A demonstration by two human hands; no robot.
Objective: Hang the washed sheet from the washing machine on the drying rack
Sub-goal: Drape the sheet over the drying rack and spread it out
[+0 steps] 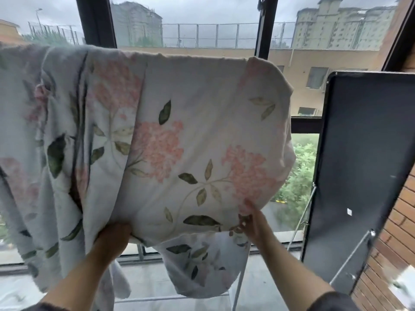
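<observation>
The sheet [179, 135] is white with pink flower clusters and green leaves (bunched in folds on the left), draped over the drying rack [238, 286] before the window [202, 25]. The left hand [114, 235] has its grip closed under the lower hem; the right hand [253, 223] pinches that hem.

One sheet [179, 142] hung there, two hands [114, 234] [251, 223] at its lower edge, one rack [238, 295] beneath.
</observation>
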